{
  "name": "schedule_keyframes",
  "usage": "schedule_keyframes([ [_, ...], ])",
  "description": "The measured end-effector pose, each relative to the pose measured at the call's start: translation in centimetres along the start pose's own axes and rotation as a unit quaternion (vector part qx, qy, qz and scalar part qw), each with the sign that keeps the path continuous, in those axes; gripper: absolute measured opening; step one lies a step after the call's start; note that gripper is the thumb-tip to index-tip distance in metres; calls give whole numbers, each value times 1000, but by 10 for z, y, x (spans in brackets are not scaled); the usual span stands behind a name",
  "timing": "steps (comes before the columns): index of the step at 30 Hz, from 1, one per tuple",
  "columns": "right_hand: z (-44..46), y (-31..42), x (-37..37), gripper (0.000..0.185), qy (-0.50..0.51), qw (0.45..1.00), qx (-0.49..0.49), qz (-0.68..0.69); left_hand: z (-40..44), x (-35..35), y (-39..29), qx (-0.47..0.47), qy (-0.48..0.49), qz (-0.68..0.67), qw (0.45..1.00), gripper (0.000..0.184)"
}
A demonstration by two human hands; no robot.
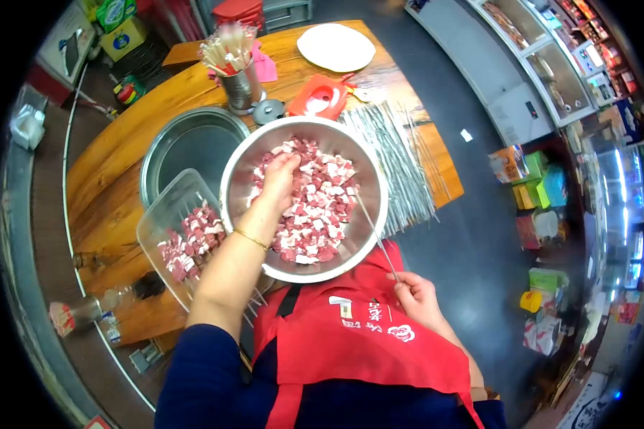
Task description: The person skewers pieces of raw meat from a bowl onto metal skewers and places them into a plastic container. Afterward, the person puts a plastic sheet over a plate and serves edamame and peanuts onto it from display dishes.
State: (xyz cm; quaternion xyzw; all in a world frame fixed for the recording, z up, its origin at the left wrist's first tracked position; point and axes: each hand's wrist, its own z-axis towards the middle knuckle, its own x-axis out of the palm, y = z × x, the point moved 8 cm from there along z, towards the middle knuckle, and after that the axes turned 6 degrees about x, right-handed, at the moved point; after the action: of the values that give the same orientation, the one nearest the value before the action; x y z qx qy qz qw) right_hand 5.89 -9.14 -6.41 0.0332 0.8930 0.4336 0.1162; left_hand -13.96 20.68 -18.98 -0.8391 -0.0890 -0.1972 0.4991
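A large steel bowl (371, 161) holds many red-and-white cubes of raw meat (315, 222). Inside it, my left hand (281, 179) is closed among the cubes, and what its fingers pinch is hidden. My right hand (415, 292), low and right of the bowl, grips a thin metal skewer (381, 247) by its lower end. The skewer slants up across the bowl's right rim, its far end over the meat. To the left, partly under my left forearm, a clear plastic tub (166, 196) holds more meat pieces (193, 239).
Many grey metal skewers (393, 161) lie right of the bowl. Behind are a round metal pan (193, 118), a steel canister (242, 87) of sticks, a grey lid (268, 111), a red plastic container (318, 98), scissors (358, 91) and a white plate (336, 47) on the wooden table (114, 164).
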Motion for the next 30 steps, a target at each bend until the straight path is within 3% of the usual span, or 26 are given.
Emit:
schedule_keyframes([
  [2,6,16,20,24,66,997,-4,-44,-30,7,-12,-46,0,-216,975,14],
  [4,12,33,36,25,92,996,2,-12,-53,7,-23,-44,-1,-266,963,16],
  [8,24,60,55,25,123,986,-79,-78,-86,-6,-49,27,18,-332,943,16],
  [9,26,65,55,25,123,983,-93,-99,-91,-10,-56,67,27,-303,950,17],
  [10,26,81,50,20,63,955,-236,-165,-95,-15,-65,95,7,-259,961,27],
  [11,21,86,52,18,72,972,-141,-175,-112,-19,-78,116,-57,-203,971,32],
  [12,19,99,55,19,72,953,-220,-195,-112,-29,-81,149,-63,-162,973,44],
  [13,33,80,53,23,104,929,-149,-321,-116,-29,-95,205,-78,-119,968,52],
  [14,33,74,59,28,64,919,-324,-213,-119,-54,-82,195,-106,-82,972,45],
  [15,32,80,66,31,113,941,-184,-262,-115,-71,-74,203,-142,-111,962,43],
  [17,52,49,85,31,174,957,-95,-212,-108,-107,-55,158,-111,-151,970,26],
  [18,45,69,74,31,155,952,-173,-199,-106,-86,-68,139,-67,-204,967,20],
  [21,32,69,74,32,148,957,-161,-189,-107,-90,-52,53,-95,-331,937,14],
  [24,25,67,70,34,145,960,-109,-213,-108,-58,-63,90,-22,-317,944,13],
  [26,21,72,69,32,112,946,-205,-224,-105,-47,-58,103,12,-327,939,21],
  [27,13,72,69,30,138,948,-114,-264,-120,-32,-69,95,4,-307,947,23],
  [30,-15,97,73,22,109,951,-224,-186,-121,-40,-56,102,38,-358,927,21],
])
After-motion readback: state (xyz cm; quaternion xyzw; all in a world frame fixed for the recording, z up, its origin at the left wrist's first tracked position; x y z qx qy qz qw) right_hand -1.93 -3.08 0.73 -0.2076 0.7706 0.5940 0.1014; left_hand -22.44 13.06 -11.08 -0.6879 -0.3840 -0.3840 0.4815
